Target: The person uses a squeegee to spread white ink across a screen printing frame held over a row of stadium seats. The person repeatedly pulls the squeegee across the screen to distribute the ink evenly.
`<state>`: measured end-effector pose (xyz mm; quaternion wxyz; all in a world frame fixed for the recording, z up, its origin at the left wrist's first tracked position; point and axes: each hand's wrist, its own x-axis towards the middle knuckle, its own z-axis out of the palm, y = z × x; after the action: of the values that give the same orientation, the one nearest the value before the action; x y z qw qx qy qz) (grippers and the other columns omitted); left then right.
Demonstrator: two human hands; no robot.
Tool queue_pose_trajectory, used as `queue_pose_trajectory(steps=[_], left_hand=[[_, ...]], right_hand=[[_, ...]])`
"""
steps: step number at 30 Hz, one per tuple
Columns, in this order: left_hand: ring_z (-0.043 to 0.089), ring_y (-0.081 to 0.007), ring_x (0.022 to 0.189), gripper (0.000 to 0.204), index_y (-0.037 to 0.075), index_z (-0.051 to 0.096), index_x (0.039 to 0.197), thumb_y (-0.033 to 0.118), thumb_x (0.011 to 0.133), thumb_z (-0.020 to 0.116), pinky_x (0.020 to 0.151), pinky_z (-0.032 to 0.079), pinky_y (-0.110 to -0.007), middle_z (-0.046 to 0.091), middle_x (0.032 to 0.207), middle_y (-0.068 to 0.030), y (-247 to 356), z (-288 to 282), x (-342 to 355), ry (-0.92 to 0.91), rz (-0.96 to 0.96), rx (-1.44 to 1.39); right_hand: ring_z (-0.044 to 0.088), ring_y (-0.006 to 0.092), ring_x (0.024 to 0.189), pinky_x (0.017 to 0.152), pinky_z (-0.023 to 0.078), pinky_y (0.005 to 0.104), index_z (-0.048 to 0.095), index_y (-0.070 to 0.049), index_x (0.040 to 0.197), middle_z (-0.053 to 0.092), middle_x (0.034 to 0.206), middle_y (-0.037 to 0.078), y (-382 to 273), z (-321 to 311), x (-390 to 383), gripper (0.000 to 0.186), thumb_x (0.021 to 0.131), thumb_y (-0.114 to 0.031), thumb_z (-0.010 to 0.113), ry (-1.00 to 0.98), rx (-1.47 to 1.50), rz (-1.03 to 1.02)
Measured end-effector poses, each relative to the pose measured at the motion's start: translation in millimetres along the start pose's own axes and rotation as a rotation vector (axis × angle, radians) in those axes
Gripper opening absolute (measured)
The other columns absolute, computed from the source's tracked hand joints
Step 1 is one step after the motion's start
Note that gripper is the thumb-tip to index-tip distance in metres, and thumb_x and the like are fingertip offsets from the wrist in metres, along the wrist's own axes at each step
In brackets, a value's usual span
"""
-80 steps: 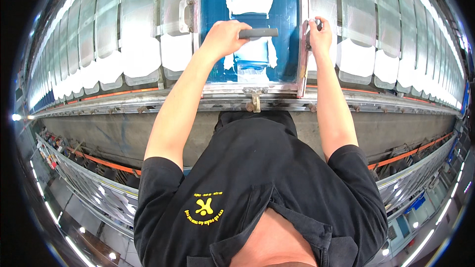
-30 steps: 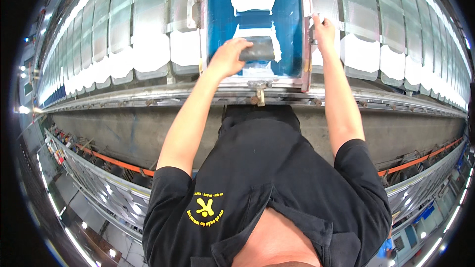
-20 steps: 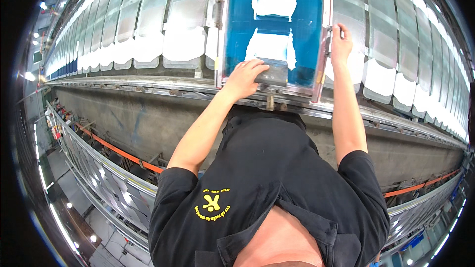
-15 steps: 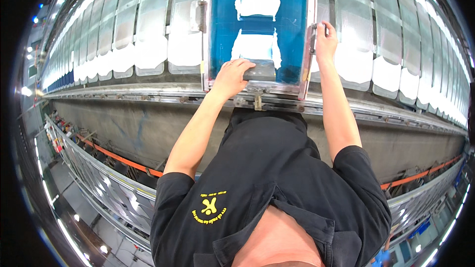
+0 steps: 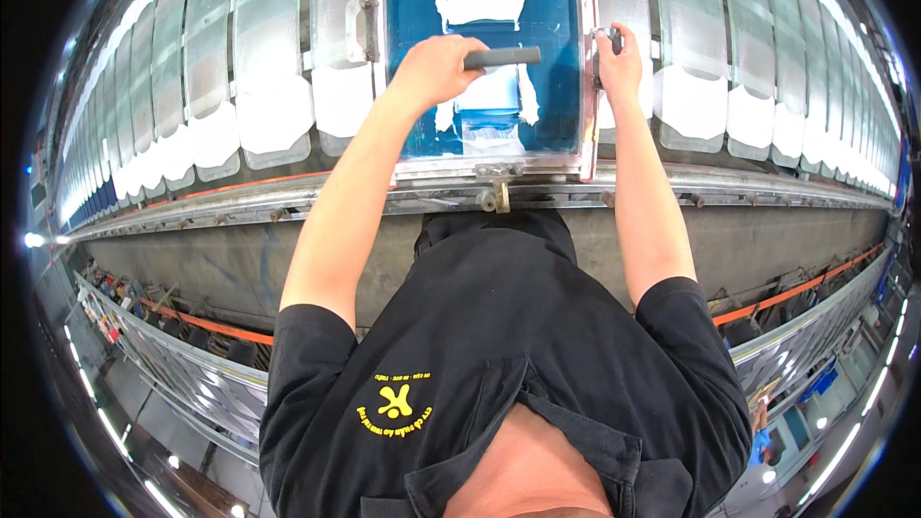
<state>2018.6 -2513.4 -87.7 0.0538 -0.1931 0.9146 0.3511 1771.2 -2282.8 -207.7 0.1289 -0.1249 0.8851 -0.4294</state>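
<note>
Blue screen below, the left hand grips a squeegee, apparently.

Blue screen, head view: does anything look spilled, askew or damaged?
Nothing looks plainly damaged or askew. The white paste lies in two ragged-edged, messy patches on the blue screen, but none visibly spills over the frame. The dark squeegee hides part of the lower one.

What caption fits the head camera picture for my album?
Left hand's grip on a gray bar above a blue screen, right hand's grip on a side handle.
</note>
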Motion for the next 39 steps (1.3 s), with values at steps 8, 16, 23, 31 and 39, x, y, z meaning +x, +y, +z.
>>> queue_pose_trajectory(steps=[8,16,23,31,39], left_hand=[[0.076,-0.0356,0.101,0.028,0.016,0.079,0.117,0.019,0.089,0.08,0.089,0.059,-0.047,0.08,0.105,-0.0138,-26.5,-6.1,42.2,-0.153,-0.105,0.066],[0.073,-0.038,0.101,0.019,0.018,0.078,0.106,0.02,0.087,0.078,0.086,0.058,-0.05,0.075,0.103,-0.0118,-13.3,28.4,-9.1,-0.032,-0.035,0.165],[0.074,-0.0399,0.085,0.034,0.008,0.078,0.097,0.034,0.078,0.087,0.075,0.057,-0.046,0.077,0.088,-0.0171,-20.2,18.1,-5.2,-0.313,-0.058,-0.108],[0.073,-0.0385,0.097,0.02,0.016,0.079,0.105,0.028,0.089,0.08,0.084,0.058,-0.05,0.077,0.102,-0.0137,-11.7,29.8,-5.9,-0.005,-0.088,0.141],[0.076,-0.0384,0.1,0.03,0.015,0.081,0.112,0.026,0.084,0.082,0.088,0.059,-0.048,0.08,0.103,-0.0159,6.9,8.6,-21.8,-0.256,-0.141,-0.036]], right_hand=[[0.069,0.0365,0.11,0.103,0.05,0.0524,0.07,-0.002,0.13,0.075,0.111,0.016,-113.8,12.8,-30.7,0.057,0.093,-0.043,0.083,-0.096,-0.126,-0.806],[0.066,0.0356,0.095,0.082,0.051,0.0507,0.065,-0.01,0.095,0.065,0.097,0.011,-104.2,36.1,-108.2,0.028,0.08,-0.02,0.086,-0.381,-0.27,-0.855],[0.069,0.0393,0.102,0.088,0.056,0.0529,0.07,-0.008,0.099,0.072,0.101,0.016,-112.1,23.9,-96.5,0.032,0.084,-0.033,0.082,-0.771,-0.401,-0.621],[0.068,0.0354,0.098,0.086,0.052,0.0488,0.067,-0.009,0.099,0.068,0.097,0.011,-101.3,39.0,-103.0,0.028,0.082,-0.021,0.085,-0.396,-0.323,-0.865],[0.07,0.0298,0.117,0.106,0.052,0.04,0.078,-0.005,0.119,0.076,0.12,0.016,-79.7,-8.2,-93.1,0.036,0.097,-0.033,0.083,-0.329,0.013,-0.48]])
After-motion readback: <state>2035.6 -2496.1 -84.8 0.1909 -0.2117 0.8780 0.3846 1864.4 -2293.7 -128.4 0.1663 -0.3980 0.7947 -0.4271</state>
